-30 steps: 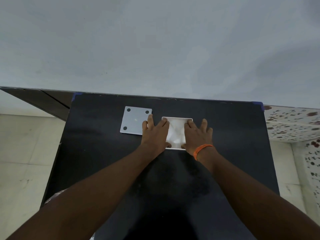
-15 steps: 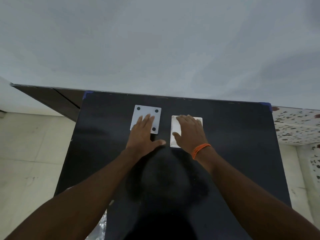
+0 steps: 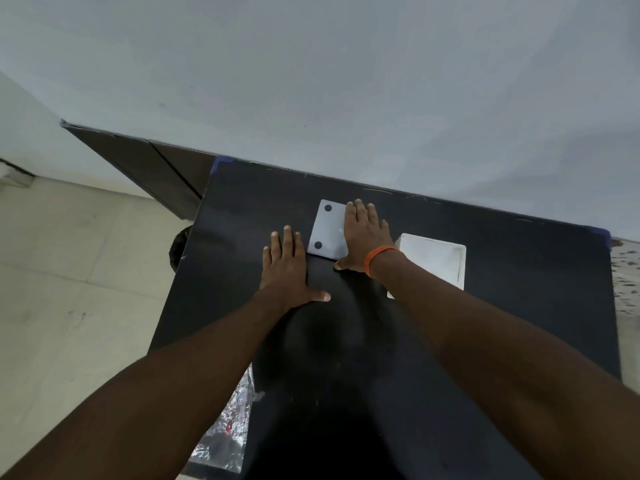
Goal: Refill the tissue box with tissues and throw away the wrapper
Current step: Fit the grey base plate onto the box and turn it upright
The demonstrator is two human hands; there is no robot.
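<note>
A white square tissue box (image 3: 434, 259) lies open side up on the black table (image 3: 502, 323), white tissues showing inside it. To its left lies the flat grey box base plate (image 3: 327, 230) with dark round feet. My right hand (image 3: 363, 237), with an orange band at the wrist, rests flat on the right part of that plate, fingers spread. My left hand (image 3: 285, 268) lies flat on the bare table just left of the plate, fingers apart, holding nothing. My right forearm crosses the box's near left corner.
A crumpled shiny wrapper (image 3: 227, 431) hangs at the table's near left edge. A dark round bin (image 3: 178, 251) peeks out beside the table's left side on the pale tiled floor. A grey wall stands right behind the table.
My right hand left the tissue box and moved left onto the grey plate. My left hand slid off the plate onto the table to its left. The view shifted left.
</note>
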